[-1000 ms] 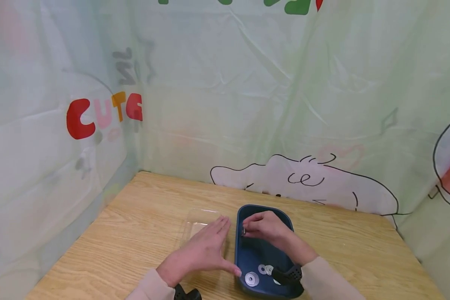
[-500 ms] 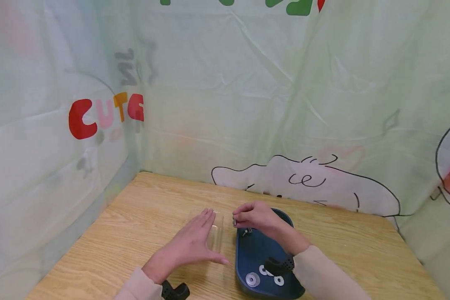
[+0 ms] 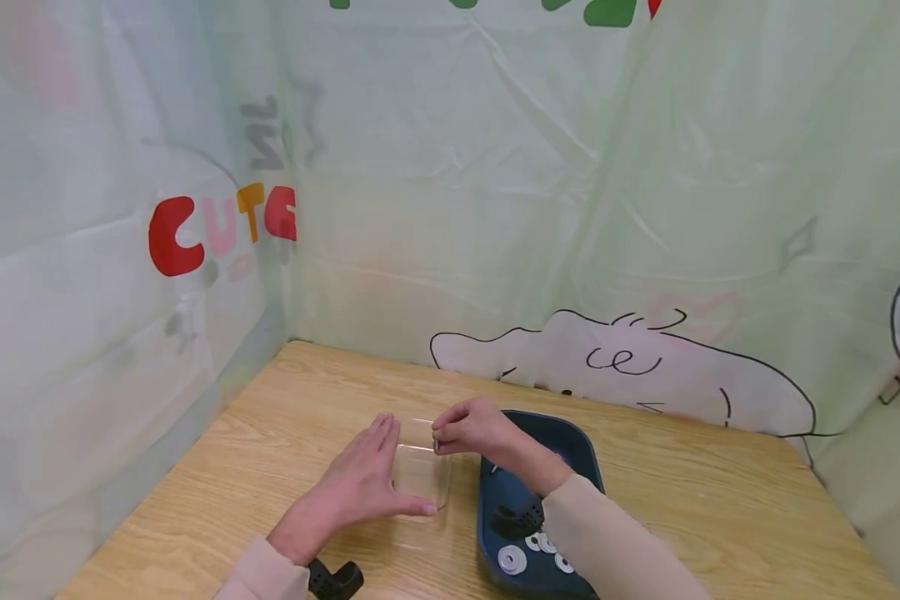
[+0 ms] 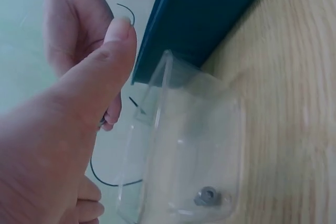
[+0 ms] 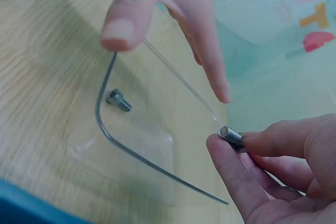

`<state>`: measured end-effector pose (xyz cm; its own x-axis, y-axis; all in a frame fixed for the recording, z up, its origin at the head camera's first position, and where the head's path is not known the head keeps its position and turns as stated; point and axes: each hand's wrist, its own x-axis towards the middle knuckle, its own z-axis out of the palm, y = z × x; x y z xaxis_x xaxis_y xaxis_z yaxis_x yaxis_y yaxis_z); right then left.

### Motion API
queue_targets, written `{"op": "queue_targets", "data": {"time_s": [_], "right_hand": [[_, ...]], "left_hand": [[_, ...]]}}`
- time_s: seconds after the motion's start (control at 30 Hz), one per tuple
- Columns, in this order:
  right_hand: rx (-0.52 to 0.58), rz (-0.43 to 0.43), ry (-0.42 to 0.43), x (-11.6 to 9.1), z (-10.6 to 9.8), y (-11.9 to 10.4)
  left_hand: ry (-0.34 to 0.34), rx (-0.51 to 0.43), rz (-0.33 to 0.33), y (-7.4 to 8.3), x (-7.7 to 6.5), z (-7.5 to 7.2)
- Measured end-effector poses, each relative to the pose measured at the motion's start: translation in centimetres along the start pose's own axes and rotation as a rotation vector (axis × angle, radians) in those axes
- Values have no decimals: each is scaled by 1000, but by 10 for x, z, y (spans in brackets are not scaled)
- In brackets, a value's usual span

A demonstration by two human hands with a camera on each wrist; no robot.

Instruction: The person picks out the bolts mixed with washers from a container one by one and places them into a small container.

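My right hand [image 3: 480,437] pinches a small metal screw [image 5: 231,138] between thumb and fingers, over the rim of a clear plastic box [image 3: 423,479]. Inside that box lies another socket-head screw [image 5: 118,100], on its side at the bottom. My left hand [image 3: 360,479] spans the box with straight fingers, its thumb at the near rim and the other fingers toward the far side. To the right stands a dark blue tray [image 3: 507,496], partly covered by my right arm.
Several white washers [image 3: 512,560] lie at the tray's near end. A small metal piece [image 3: 495,468] shows at its left side, partly hidden. The wooden table [image 3: 690,500] reaches back to a printed curtain [image 3: 450,208].
My right hand has carried the screw left, out of the tray to over the clear box. My left hand has shifted slightly left, still spread at the box.
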<state>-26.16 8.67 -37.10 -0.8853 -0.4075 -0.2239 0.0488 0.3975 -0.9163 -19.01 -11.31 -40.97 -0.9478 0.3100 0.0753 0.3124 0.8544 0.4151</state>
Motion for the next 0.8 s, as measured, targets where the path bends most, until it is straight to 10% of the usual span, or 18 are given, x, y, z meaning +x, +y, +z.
{"op": "queue_targets", "data": {"time_s": [0.8], "right_hand": [[-145, 30, 18, 13, 30, 5]], "left_hand": [[-14, 41, -95, -3, 0, 7]]}}
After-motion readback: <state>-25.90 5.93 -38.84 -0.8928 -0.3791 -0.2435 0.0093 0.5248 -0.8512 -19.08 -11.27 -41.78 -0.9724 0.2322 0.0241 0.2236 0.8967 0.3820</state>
